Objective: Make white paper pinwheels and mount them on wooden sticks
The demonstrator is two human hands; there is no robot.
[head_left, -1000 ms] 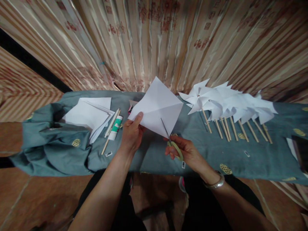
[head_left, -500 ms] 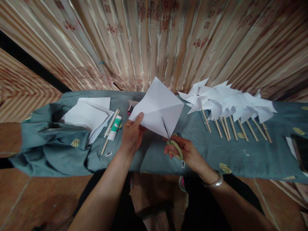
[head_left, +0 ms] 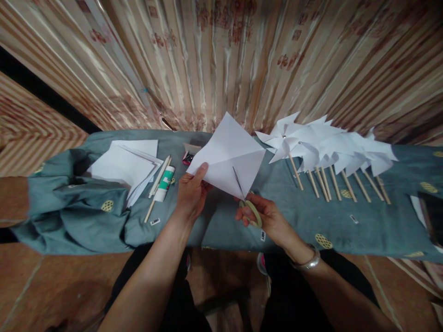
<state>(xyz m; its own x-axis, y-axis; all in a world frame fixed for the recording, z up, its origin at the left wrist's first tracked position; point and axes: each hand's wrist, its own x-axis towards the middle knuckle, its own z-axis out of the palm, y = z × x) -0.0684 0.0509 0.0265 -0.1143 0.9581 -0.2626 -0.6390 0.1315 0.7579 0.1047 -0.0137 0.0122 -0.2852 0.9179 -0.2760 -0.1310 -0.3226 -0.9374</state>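
A creased white sheet of paper [head_left: 228, 147] is held up over the cloth-covered table, turned so that one corner points away from me. My left hand [head_left: 194, 189] pinches its left corner, thumb on top. In my right hand [head_left: 265, 214] is a pair of scissors [head_left: 252, 213] with pale green handles. One blade lies over the paper near its lowest corner, pointing up toward the middle; the other blade is hidden behind the sheet. The scissors look nearly closed on the paper's lower edge.
Several white paper pinwheels [head_left: 318, 140] on wooden sticks lie at the right. Loose white sheets [head_left: 121, 168], a green-and-white glue stick [head_left: 165, 183] and wooden sticks [head_left: 161, 176] lie at the left. A small open box [head_left: 188, 154] stands behind the paper. A dark device [head_left: 432, 214] sits far right.
The paper has shifted very slightly to the right and down with my left hand. Both hands keep their grips, and the scissors stay at the paper's lower corner.
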